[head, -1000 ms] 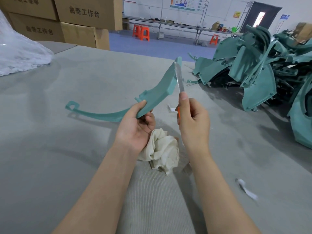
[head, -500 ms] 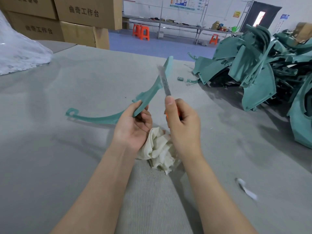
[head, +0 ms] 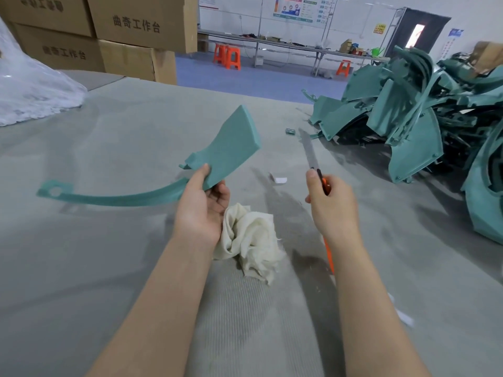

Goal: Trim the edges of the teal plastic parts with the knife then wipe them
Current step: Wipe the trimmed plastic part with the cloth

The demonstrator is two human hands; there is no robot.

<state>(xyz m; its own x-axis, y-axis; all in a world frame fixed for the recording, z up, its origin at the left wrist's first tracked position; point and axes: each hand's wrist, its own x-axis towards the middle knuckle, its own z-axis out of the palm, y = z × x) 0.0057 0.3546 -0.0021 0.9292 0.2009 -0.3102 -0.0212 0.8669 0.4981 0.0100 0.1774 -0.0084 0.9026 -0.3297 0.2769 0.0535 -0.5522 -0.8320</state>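
We are pulling the knife (head: 309,151), gripped in our right hand (head: 332,205), away from the teal part (head: 228,151) our left hand (head: 201,202) is pinching above the cloth (head: 253,238), probably finishing that edge's trim.

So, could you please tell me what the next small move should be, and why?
Probably bring the knife in the right hand across to the edge of the teal part that the left hand holds up: blade and part are apart, so no cutting is under way.
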